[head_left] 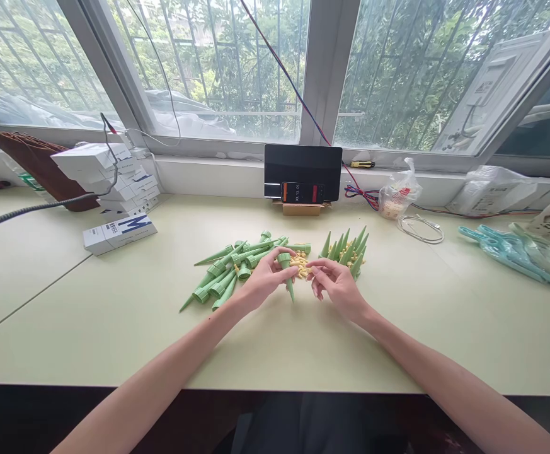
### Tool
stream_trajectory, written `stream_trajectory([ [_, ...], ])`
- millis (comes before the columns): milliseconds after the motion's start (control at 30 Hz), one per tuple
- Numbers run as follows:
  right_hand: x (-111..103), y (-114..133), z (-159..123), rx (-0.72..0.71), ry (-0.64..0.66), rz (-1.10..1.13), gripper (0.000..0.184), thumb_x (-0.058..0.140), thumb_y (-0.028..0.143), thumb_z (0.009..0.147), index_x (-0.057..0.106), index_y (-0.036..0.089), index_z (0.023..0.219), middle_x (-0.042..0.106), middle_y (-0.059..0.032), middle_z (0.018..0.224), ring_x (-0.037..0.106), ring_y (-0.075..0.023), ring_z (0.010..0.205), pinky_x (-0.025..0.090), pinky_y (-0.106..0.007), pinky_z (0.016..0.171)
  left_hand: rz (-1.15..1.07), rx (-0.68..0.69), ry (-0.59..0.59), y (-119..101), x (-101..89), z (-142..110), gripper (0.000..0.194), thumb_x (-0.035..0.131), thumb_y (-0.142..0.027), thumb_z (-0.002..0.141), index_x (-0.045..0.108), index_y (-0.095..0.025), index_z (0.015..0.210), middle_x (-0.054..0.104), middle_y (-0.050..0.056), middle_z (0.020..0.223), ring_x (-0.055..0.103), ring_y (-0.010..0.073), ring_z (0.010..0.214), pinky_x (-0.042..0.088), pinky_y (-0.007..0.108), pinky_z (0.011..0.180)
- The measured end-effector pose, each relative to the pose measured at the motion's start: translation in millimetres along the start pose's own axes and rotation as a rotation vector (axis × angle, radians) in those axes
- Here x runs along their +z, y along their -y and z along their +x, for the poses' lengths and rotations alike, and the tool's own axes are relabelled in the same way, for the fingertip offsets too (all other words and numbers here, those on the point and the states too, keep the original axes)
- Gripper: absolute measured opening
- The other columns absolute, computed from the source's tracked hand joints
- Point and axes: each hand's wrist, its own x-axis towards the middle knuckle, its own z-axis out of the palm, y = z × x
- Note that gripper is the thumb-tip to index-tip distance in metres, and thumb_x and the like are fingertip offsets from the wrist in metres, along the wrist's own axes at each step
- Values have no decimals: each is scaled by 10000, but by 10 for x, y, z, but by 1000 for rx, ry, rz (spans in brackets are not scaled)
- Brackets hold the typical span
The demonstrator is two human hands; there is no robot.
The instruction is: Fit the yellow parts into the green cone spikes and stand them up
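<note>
My left hand [269, 274] is closed around a green plastic watering spike [288, 280], its wide ribbed end up and its point slanting down. Facing it, my right hand [336, 284] pinches with thumb and forefinger. A small yellow piece [309, 267] shows at those fingertips, partly hidden. Between and behind the hands is a heap of small yellow plastic pieces [299, 260]. Several loose green spikes [222, 268] lie piled to the left, pointing various ways. Right of the heap, more green spikes [345, 247] stand upright in a cluster, points up, with yellow bits among them.
A phone [302, 192] with a timer leans against a black panel [303, 165] at the back. White boxes [121, 234] are on the left. At right are a plastic bag [400, 192], a coiled white cable [421, 229] and bagged teal items [511, 249]. The table's front edge [303, 391] is near.
</note>
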Motion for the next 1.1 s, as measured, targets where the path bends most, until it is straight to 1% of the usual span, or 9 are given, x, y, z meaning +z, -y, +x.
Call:
stream_trajectory([
  [167,1,11,-8,-22,-16,-33,256,644,418,890,667,180,982,636,-6,735,542,-95,470,469,-268,478,-29,-6,58,-46,43,-30,413,736,-393,796,569,-193,1116,629,10,702,592,141,634,516,275,597],
  [300,14,19,-25,-51,-38,-70,261,639,432,892,651,182,970,629,-7,746,543,-100,475,454,-264,461,-49,-7,77,-48,50,-34,396,716,-393,815,545,-195,1112,618,-1,684,591,135,620,497,249,558],
  [467,40,44,-54,-88,-72,-104,262,602,449,915,611,194,973,632,-20,796,546,-106,498,452,-259,444,-42,59,119,-46,40,-38,410,710,-359,821,519,-208,1151,633,-4,659,591,142,624,490,237,543],
  [667,49,52,-60,-83,-82,-111,283,589,479,918,578,200,965,627,-25,806,538,-111,504,451,-265,443,-35,106,138,-54,52,-36,304,711,-327,819,554,-198,1044,625,-5,632,589,135,586,473,221,503],
  [800,44,52,-60,-87,-68,-116,267,582,465,927,576,200,962,625,-24,810,541,-110,516,453,-262,450,-24,95,165,-58,56,-39,260,695,-312,832,533,-201,1002,628,-5,644,586,134,596,490,232,519],
  [1100,43,54,-75,-92,-54,-149,271,565,470,935,584,202,960,617,-21,811,548,-114,526,436,-263,454,-81,76,194,-59,57,-40,227,701,-262,814,516,-201,930,613,-16,697,585,121,602,461,222,510],
])
